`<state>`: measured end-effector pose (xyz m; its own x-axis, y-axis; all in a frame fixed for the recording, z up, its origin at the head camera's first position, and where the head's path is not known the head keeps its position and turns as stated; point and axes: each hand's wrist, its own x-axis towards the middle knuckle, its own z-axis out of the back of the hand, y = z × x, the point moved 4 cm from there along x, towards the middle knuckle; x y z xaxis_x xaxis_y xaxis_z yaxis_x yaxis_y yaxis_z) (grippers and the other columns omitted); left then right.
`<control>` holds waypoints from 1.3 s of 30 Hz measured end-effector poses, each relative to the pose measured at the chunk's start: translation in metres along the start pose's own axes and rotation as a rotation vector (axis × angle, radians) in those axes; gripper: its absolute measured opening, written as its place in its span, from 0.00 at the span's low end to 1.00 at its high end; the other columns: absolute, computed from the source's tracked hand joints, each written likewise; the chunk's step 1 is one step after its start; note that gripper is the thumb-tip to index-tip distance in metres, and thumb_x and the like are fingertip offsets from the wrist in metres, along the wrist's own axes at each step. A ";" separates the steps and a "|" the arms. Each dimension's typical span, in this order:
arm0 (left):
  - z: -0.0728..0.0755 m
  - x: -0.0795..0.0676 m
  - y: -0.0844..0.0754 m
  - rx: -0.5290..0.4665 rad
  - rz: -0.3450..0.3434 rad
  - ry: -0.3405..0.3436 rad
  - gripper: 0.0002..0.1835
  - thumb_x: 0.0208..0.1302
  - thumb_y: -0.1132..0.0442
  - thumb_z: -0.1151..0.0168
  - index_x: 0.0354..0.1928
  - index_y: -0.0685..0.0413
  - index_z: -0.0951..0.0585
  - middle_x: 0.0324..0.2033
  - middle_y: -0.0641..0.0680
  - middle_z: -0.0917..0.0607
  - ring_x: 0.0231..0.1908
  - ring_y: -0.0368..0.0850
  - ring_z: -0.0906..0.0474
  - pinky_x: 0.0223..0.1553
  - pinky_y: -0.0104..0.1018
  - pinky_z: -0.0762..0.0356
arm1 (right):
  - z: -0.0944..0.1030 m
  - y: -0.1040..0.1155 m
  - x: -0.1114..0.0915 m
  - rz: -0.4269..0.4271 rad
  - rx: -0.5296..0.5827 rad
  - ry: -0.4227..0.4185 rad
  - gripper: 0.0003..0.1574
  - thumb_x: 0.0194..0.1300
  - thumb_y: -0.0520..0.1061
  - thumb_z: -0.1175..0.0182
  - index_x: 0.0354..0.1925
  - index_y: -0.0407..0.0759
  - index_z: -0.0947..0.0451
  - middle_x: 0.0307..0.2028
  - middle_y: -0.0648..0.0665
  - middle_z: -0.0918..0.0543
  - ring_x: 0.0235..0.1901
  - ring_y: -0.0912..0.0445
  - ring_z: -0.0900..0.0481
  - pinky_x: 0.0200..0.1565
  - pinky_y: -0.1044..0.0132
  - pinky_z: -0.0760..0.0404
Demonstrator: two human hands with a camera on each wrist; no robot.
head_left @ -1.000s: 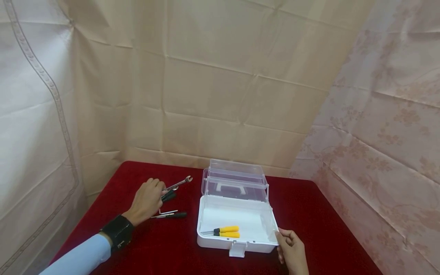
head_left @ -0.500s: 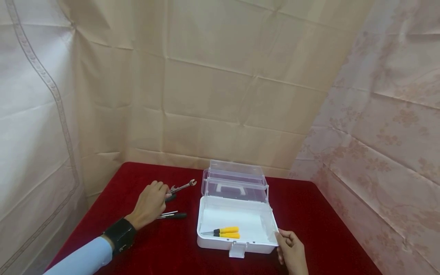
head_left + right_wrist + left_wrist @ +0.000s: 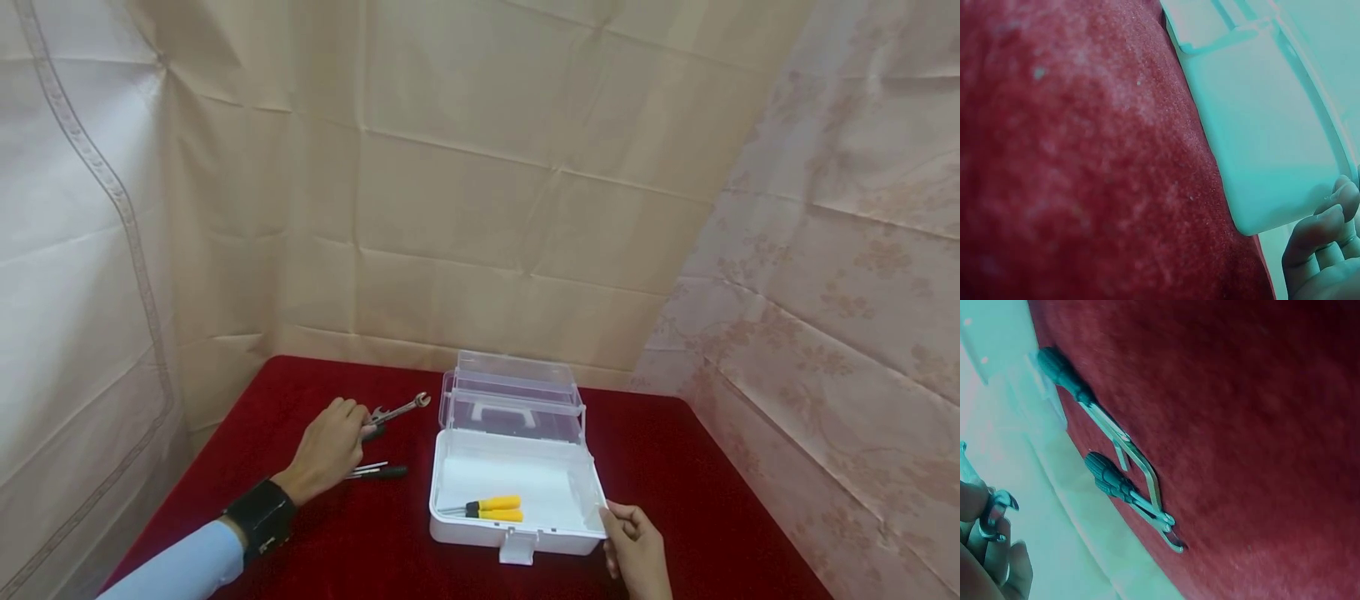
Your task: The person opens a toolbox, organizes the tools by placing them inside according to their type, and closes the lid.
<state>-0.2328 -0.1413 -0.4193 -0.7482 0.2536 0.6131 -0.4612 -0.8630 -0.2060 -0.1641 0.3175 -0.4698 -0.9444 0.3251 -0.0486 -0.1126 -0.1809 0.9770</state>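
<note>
My left hand (image 3: 330,446) holds open-ended wrenches (image 3: 405,407), apparently two, above the left part of the table. Their shiny jaw ends (image 3: 999,509) also show beside the fingers in the left wrist view. Behind and below this hand lie dark-handled screwdrivers (image 3: 1110,475) and an L-shaped hex key (image 3: 1147,472). A white toolbox (image 3: 442,531) stands with its clear lid (image 3: 517,367) raised, and yellow-handled screwdrivers (image 3: 498,503) lie inside at the front left. At the box's front right corner, my right hand (image 3: 637,546) grips the rim.
Red cloth (image 3: 675,467) covers the table. A white latch (image 3: 517,547) hangs down from the box's front. Beige curtains (image 3: 465,208) rise behind the table, with a flowered curtain (image 3: 847,333) on the right.
My left hand has shifted slightly right, bringing the wrenches with it and lifting them off the cloth. The right hand stays on the box corner, and the box has not moved.
</note>
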 end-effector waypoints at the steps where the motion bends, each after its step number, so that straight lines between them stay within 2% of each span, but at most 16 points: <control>1: 0.000 0.000 -0.001 -0.022 0.012 0.001 0.04 0.61 0.66 0.35 0.31 0.54 0.22 0.25 0.44 0.30 0.28 0.39 0.36 0.28 0.32 0.33 | 0.000 0.000 0.000 0.000 -0.002 0.001 0.31 0.64 0.49 0.35 0.57 0.31 0.30 0.21 0.45 0.26 0.13 0.59 0.34 0.16 0.66 0.32; 6: -0.001 0.001 -0.003 -0.081 0.045 0.006 0.04 0.62 0.66 0.35 0.33 0.54 0.22 0.26 0.43 0.30 0.29 0.38 0.36 0.27 0.31 0.33 | 0.001 0.001 -0.001 0.010 -0.001 -0.001 0.29 0.65 0.47 0.36 0.56 0.31 0.29 0.21 0.45 0.26 0.12 0.59 0.35 0.15 0.67 0.33; 13: 0.000 0.002 -0.007 -0.094 -0.003 -0.029 0.06 0.61 0.66 0.34 0.32 0.51 0.23 0.26 0.42 0.31 0.29 0.38 0.37 0.27 0.30 0.33 | 0.000 0.002 0.000 0.003 -0.009 -0.002 0.30 0.65 0.48 0.36 0.57 0.32 0.30 0.21 0.45 0.26 0.13 0.59 0.35 0.15 0.67 0.32; 21: 0.000 0.005 -0.012 -0.117 -0.009 -0.017 0.04 0.61 0.66 0.35 0.35 0.51 0.21 0.28 0.43 0.28 0.31 0.38 0.36 0.30 0.30 0.31 | 0.000 0.002 0.000 0.007 -0.009 -0.009 0.29 0.65 0.49 0.36 0.57 0.32 0.29 0.21 0.45 0.26 0.12 0.59 0.35 0.15 0.67 0.33; 28: -0.001 0.009 -0.019 -0.098 -0.023 -0.032 0.04 0.60 0.65 0.33 0.34 0.51 0.21 0.28 0.44 0.27 0.31 0.38 0.36 0.31 0.30 0.31 | -0.001 0.001 0.001 0.004 -0.009 -0.006 0.30 0.64 0.49 0.36 0.57 0.32 0.29 0.21 0.45 0.26 0.13 0.59 0.35 0.15 0.67 0.33; 33: -0.002 0.014 -0.027 -0.075 -0.058 -0.049 0.05 0.58 0.65 0.32 0.33 0.51 0.20 0.27 0.44 0.27 0.30 0.39 0.36 0.31 0.31 0.32 | 0.000 0.001 0.001 0.004 -0.010 -0.008 0.29 0.65 0.49 0.36 0.57 0.32 0.29 0.21 0.45 0.26 0.13 0.59 0.35 0.15 0.67 0.33; 39: -0.005 0.016 -0.035 -0.069 -0.070 -0.027 0.05 0.58 0.63 0.32 0.34 0.51 0.19 0.28 0.44 0.27 0.31 0.39 0.36 0.32 0.31 0.32 | 0.000 0.000 0.001 -0.003 -0.008 0.000 0.31 0.64 0.50 0.35 0.57 0.32 0.29 0.21 0.46 0.26 0.12 0.59 0.35 0.15 0.67 0.33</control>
<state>-0.2311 -0.1048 -0.4058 -0.6998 0.2997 0.6484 -0.5448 -0.8110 -0.2132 -0.1647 0.3176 -0.4701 -0.9442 0.3254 -0.0515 -0.1177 -0.1869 0.9753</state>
